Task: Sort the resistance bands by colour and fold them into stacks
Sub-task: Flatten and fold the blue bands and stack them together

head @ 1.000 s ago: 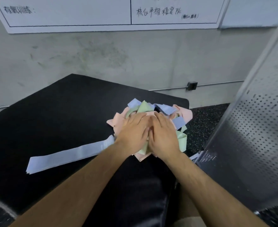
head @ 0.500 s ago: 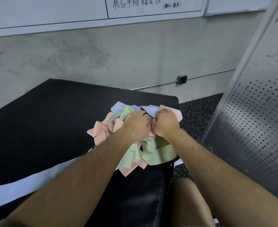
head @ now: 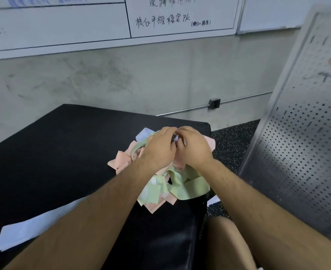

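Observation:
A tangled pile of pink (head: 121,159), green (head: 190,189) and pale blue (head: 144,133) resistance bands lies near the right end of a black padded bench (head: 63,149). My left hand (head: 158,148) and my right hand (head: 193,148) sit side by side on top of the pile, fingers curled down into the bands at its far side. What the fingertips grip is hidden by the hands; a bit of pale band shows between them. One long pale blue band (head: 24,232) lies stretched flat at the near left, partly under my left forearm.
A perforated metal panel (head: 301,152) stands close on the right. Behind the bench is a concrete wall (head: 121,80) with a whiteboard above. Speckled rubber floor (head: 231,145) shows right of the bench. My knee (head: 225,244) is at the bottom.
My hands went from lying flat on the pile to curling into it and reaching to its far edge. The green bands now hang out at the pile's near side.

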